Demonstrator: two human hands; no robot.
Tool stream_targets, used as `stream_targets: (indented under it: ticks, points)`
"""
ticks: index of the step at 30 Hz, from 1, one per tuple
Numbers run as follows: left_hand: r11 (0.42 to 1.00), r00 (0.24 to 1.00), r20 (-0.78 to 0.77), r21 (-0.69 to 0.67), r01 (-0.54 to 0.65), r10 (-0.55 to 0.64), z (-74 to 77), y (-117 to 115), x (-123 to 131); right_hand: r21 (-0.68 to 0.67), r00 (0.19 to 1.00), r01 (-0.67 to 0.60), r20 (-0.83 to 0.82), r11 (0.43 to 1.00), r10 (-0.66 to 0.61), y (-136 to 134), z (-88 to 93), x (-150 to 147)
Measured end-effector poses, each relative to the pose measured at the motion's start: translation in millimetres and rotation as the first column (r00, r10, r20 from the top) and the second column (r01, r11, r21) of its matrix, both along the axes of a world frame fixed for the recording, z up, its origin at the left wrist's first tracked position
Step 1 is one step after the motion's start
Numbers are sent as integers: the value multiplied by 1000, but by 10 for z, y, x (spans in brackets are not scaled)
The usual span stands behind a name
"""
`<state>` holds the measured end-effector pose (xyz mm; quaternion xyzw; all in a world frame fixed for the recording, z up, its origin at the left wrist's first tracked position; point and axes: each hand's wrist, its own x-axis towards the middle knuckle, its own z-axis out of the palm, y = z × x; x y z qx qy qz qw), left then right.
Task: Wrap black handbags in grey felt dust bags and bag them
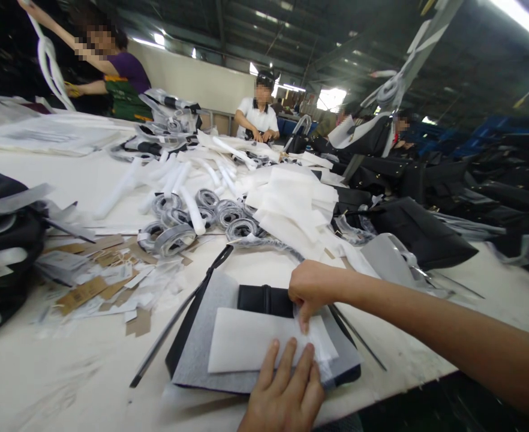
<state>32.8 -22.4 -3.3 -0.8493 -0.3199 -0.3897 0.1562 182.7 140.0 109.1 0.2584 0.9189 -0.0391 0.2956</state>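
A black bag [172, 360] lies flat in front of me, largely covered by a grey tissue sheet [197, 354]. On top of this rests a white foam sheet [242, 342], below a black leather flap [253, 299] with a raised band. My left hand [286, 384] is spread flat, its fingertips pressing on the foam sheet. My right hand [313, 294] is curled at the flap's right end, thumb pointing down onto the sheet and some clear plastic. What its fingers hold is hidden. A thin dark strap [165, 336] runs along the bag's left side.
Cardboard tags [84, 294] lie scattered at left. Beyond the bag are plastic-wrapped coiled straps [242, 228], white foam tubes [192, 210] and loose white sheets [286, 198]. Black bags [426, 234] pile up at right. Co-workers [258, 114] stand across the table.
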Motion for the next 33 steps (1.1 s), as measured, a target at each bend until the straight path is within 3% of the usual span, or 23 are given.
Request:
stream_targets:
  ticks: [4,9,12,15,17,21,23,26,29,33]
  points:
    - [1000,999,43,18,-4,3,-29,12,19,16,1000,13,-20,1000,-13,102,-45,8]
    - [998,999,52,56,0,-3,-57,41,13,-73,977,182,-97,981,-189,298,-207,133]
    - [996,999,39,89,-6,2,-108,52,14,-33,951,271,-144,962,-273,411,-236,278]
    - [992,999,47,122,-19,14,-149,54,23,64,898,385,-254,921,-359,358,-179,421]
    - [991,997,72,131,-23,13,-148,47,26,80,859,432,-340,898,-383,169,-146,486]
    - [996,999,32,84,-9,7,-81,17,3,-102,825,387,-406,916,-393,-347,-163,515]
    - [999,1000,0,49,-4,4,-45,4,-11,-199,811,399,-380,895,-446,-478,-189,483]
    - [1000,1000,-18,21,0,0,-13,-5,-20,-280,782,484,-286,829,-554,-412,-225,408]
    - [1000,1000,-23,0,-4,4,21,-10,-18,-351,792,504,-178,789,-584,-205,-259,354]
    - [998,998,-49,-63,-32,29,106,-26,-22,-419,762,510,-185,752,-620,-37,-332,365]
